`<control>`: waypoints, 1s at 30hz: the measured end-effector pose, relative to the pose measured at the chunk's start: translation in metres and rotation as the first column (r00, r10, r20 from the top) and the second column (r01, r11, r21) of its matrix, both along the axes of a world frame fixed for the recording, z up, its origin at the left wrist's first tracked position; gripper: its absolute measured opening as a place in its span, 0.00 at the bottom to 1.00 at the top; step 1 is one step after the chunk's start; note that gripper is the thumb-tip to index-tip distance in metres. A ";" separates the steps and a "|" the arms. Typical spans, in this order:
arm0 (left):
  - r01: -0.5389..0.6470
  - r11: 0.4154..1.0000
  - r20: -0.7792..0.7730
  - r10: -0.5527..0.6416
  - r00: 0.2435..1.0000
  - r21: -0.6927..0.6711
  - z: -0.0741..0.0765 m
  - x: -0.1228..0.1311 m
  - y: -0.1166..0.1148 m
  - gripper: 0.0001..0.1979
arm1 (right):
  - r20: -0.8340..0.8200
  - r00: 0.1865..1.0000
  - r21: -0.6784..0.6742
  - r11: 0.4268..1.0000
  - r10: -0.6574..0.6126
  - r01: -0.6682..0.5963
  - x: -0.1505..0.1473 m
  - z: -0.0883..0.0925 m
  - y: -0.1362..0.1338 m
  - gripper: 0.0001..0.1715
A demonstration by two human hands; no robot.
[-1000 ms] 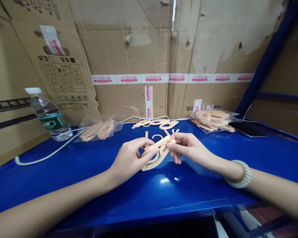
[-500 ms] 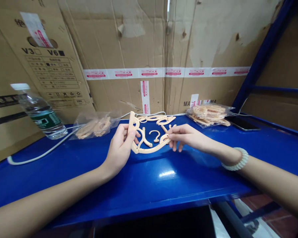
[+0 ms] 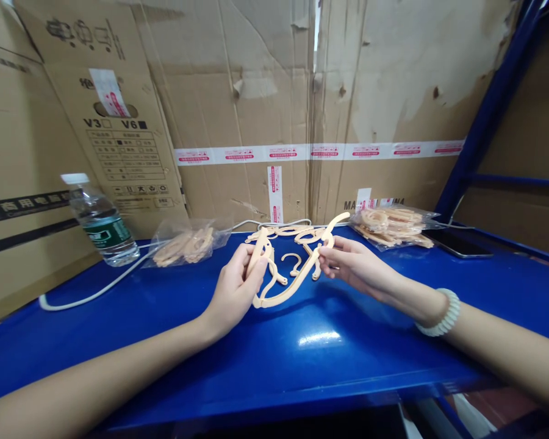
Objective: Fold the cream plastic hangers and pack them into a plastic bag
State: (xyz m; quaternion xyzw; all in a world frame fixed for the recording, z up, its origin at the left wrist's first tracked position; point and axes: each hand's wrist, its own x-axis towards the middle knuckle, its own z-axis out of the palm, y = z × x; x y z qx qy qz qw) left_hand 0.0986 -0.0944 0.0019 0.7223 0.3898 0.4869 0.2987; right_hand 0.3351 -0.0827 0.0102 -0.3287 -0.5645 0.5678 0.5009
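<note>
While my left hand point(image 3: 235, 283) and right hand point(image 3: 359, 265) are both pinching one peach-coloured jointed frame point(image 3: 283, 297) over the blue table point(image 3: 238, 366), one loose hook point(image 3: 295, 272) is lying just beyond it. More loose pieces point(image 3: 293, 231) are lying farther back; the frame is partly covering them, leaving their count unclear. One bagged bundle point(image 3: 185, 247) is sitting left, near one bottle point(image 3: 105, 231) and a white cable point(image 3: 57, 308); a bagged pile point(image 3: 388, 222) is resting right, beside one phone point(image 3: 457, 244). Cardboard point(image 3: 238, 189) is standing behind, walling off the back.
</note>
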 end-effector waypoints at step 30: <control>0.370 0.929 -0.532 -0.327 0.781 -0.028 0.001 0.008 -0.008 0.18 | 0.592 0.688 0.804 0.254 -0.419 -0.538 0.002 0.001 -0.014 0.18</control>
